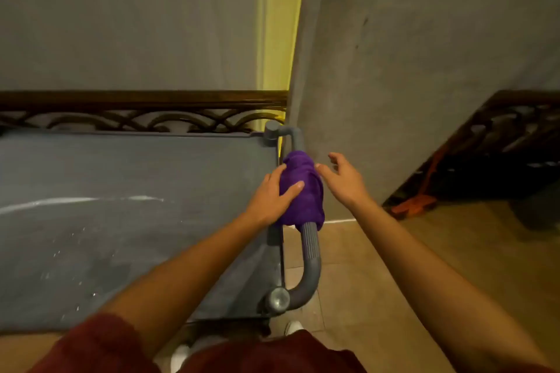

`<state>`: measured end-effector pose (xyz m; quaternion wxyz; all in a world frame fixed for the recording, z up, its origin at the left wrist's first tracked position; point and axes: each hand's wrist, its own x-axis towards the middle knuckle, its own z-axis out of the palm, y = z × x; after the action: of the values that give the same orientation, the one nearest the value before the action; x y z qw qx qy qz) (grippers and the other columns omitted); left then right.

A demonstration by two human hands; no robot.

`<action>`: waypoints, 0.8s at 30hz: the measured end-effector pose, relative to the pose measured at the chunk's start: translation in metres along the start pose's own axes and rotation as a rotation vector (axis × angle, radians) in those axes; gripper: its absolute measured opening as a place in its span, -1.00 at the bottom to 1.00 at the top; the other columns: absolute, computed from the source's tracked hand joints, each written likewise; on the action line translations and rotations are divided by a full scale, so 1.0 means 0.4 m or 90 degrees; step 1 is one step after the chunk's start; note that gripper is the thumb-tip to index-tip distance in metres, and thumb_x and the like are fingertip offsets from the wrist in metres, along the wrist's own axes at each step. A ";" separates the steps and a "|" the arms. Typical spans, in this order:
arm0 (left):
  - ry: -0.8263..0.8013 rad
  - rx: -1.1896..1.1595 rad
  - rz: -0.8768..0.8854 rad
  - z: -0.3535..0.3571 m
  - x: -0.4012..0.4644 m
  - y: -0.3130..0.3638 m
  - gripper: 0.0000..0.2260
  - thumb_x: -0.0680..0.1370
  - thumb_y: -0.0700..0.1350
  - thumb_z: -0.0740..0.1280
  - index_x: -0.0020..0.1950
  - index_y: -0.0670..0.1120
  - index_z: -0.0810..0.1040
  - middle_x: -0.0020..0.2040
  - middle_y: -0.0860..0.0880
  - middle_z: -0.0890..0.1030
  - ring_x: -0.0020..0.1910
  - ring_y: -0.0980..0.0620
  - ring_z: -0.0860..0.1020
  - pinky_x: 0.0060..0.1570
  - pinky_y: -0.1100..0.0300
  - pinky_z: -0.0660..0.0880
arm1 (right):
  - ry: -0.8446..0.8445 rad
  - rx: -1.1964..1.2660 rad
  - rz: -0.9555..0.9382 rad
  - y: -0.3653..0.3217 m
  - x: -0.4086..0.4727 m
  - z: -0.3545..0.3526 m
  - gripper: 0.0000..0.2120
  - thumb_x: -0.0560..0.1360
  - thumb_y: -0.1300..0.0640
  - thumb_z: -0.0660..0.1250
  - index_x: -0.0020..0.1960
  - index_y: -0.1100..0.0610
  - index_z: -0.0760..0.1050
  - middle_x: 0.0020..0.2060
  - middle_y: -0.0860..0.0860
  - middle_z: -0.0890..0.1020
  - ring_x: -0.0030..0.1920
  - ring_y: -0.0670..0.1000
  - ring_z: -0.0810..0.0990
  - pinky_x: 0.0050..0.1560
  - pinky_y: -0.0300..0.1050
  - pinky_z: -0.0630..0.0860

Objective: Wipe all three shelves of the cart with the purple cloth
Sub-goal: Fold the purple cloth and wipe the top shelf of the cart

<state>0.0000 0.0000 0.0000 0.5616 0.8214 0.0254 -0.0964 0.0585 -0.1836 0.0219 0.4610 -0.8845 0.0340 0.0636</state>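
Where grey handle (310, 251) runs along cart's end, we find purple cloth (300, 191) wrapped round its middle: bunched, creased, plush. Left hand (271, 195) grips cloth from shelf side of handle, thumb across top, fingers curved round it. Right hand (342, 175) sits on other side of handle, fingers spread and relaxed, thumb tip just at cloth, holding nothing. Left of handle: top shelf (136, 236), grey, with white streak (75, 202) and pale specks. Beyond handle: dark scrolled railing (136, 119). Right of handle: orange object (415, 201) on floor, too blurred for us to identify.

Indoor landing or corridor; home or hotel, I can't tell.
Grey plastered walls (394, 39), beige floor tiles (363, 257), a scrolled dark railing (136, 119), a grey utility cart (121, 221) beside it.
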 end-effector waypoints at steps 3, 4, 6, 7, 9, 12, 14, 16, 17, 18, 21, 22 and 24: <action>0.025 0.008 -0.056 0.008 -0.027 0.000 -0.25 0.49 0.36 0.29 0.58 0.07 0.16 0.52 -0.10 0.31 0.40 -0.14 0.44 0.28 -0.17 0.51 | -0.050 -0.019 -0.010 0.004 0.023 -0.014 -0.36 0.53 -0.18 0.34 0.51 0.05 0.30 0.45 0.08 0.46 0.40 0.11 0.46 0.17 -0.12 0.38; 0.035 0.004 -0.076 0.004 -0.036 0.000 -0.24 0.49 0.36 0.28 0.58 0.06 0.16 0.52 -0.12 0.31 0.40 -0.14 0.43 0.28 -0.17 0.51 | -0.072 -0.014 -0.018 0.002 0.030 -0.011 -0.36 0.53 -0.17 0.34 0.51 0.06 0.30 0.44 0.09 0.46 0.39 0.11 0.47 0.16 -0.13 0.38; 0.031 0.008 -0.104 0.001 -0.043 -0.002 -0.28 0.52 0.34 0.28 0.56 0.02 0.20 0.46 -0.16 0.40 0.30 -0.12 0.50 0.23 -0.10 0.55 | -0.091 -0.024 -0.036 -0.002 0.045 0.002 -0.34 0.52 -0.18 0.36 0.51 0.07 0.30 0.44 0.08 0.46 0.38 0.11 0.47 0.13 -0.14 0.39; 0.020 0.003 -0.130 0.000 -0.057 -0.007 -0.31 0.53 0.33 0.27 0.54 0.01 0.23 0.39 -0.17 0.47 0.21 -0.10 0.56 0.15 -0.05 0.59 | -0.107 -0.026 -0.038 -0.001 0.049 0.014 -0.33 0.51 -0.19 0.37 0.51 0.06 0.30 0.44 0.08 0.46 0.37 0.11 0.48 0.11 -0.15 0.40; -0.037 0.021 -0.189 0.001 -0.078 -0.005 -0.34 0.53 0.37 0.22 0.46 -0.04 0.30 0.18 -0.15 0.58 -0.04 -0.06 0.64 -0.10 0.05 0.66 | -0.130 0.002 -0.014 0.004 0.055 0.028 -0.33 0.50 -0.19 0.38 0.50 0.06 0.30 0.41 0.08 0.48 0.30 0.07 0.51 0.08 -0.17 0.45; -0.089 0.077 -0.266 0.004 -0.112 -0.011 -0.30 0.51 0.46 0.11 0.24 -0.15 0.43 -0.17 -0.15 0.66 -0.33 -0.06 0.62 -0.39 0.15 0.56 | -0.163 0.059 -0.004 0.021 0.036 0.065 -0.38 0.49 -0.15 0.41 0.47 0.02 0.31 0.25 0.00 0.54 0.10 -0.04 0.56 -0.11 -0.28 0.50; -0.097 0.083 -0.301 0.006 -0.128 -0.003 -0.24 0.49 0.49 0.05 0.15 -0.19 0.51 -0.22 -0.16 0.68 -0.35 -0.05 0.63 -0.35 0.14 0.55 | -0.151 0.092 -0.007 0.031 0.032 0.078 -0.40 0.49 -0.12 0.43 0.44 0.02 0.32 0.16 -0.05 0.54 0.00 -0.14 0.56 -0.21 -0.36 0.49; -0.077 0.029 -0.337 0.018 -0.141 0.009 -0.26 0.50 0.49 0.05 0.07 -0.18 0.55 -0.23 -0.15 0.69 -0.33 -0.03 0.64 -0.29 0.13 0.56 | -0.168 0.150 0.029 0.043 0.041 0.077 -0.39 0.47 -0.13 0.45 0.42 0.05 0.35 0.16 -0.02 0.57 -0.01 -0.17 0.58 -0.28 -0.39 0.52; -0.047 -0.018 -0.346 0.025 -0.144 0.014 -0.30 0.51 0.46 0.08 0.05 -0.18 0.54 -0.23 -0.14 0.68 -0.32 -0.03 0.64 -0.30 0.13 0.56 | -0.188 0.180 0.051 0.047 0.050 0.075 -0.37 0.45 -0.16 0.46 0.41 0.07 0.37 0.17 -0.01 0.59 0.00 -0.14 0.61 -0.29 -0.39 0.54; -0.003 -0.078 -0.346 0.037 -0.147 0.017 -0.37 0.54 0.40 0.13 0.06 -0.18 0.53 -0.21 -0.13 0.67 -0.31 -0.03 0.63 -0.31 0.14 0.56 | -0.218 0.209 0.073 0.051 0.060 0.070 -0.34 0.43 -0.20 0.47 0.40 0.08 0.40 0.18 0.01 0.61 0.03 -0.09 0.64 -0.29 -0.38 0.56; 0.154 -0.237 -0.315 0.087 -0.151 0.033 -0.65 0.58 0.22 0.29 0.10 -0.06 0.43 -0.13 -0.08 0.61 -0.22 -0.02 0.61 -0.29 0.16 0.56 | -0.342 0.272 0.114 0.070 0.082 0.053 -0.30 0.35 -0.31 0.48 0.35 0.05 0.49 0.17 0.03 0.66 0.08 0.04 0.70 -0.17 -0.27 0.63; 0.188 -0.274 -0.310 0.106 -0.145 0.042 -0.67 0.57 0.19 0.33 0.12 -0.03 0.41 -0.09 -0.03 0.60 -0.17 -0.01 0.63 -0.24 0.15 0.58 | -0.370 0.274 0.111 0.077 0.087 0.047 -0.30 0.34 -0.32 0.48 0.34 0.04 0.50 0.16 0.03 0.67 0.08 0.03 0.71 -0.15 -0.25 0.63; 0.235 -0.325 -0.302 0.141 -0.129 0.062 -0.60 0.53 0.14 0.40 0.23 0.00 0.38 0.02 0.05 0.57 -0.04 0.05 0.63 -0.15 0.16 0.63 | -0.391 0.256 0.085 0.092 0.095 0.041 -0.33 0.37 -0.32 0.45 0.33 0.07 0.51 0.15 0.03 0.68 0.04 -0.02 0.72 -0.10 -0.24 0.64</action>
<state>-0.0541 -0.0580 0.0127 0.6962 0.6299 0.3381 -0.0650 0.0902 -0.1913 -0.0228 0.6092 -0.7116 -0.0362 0.3482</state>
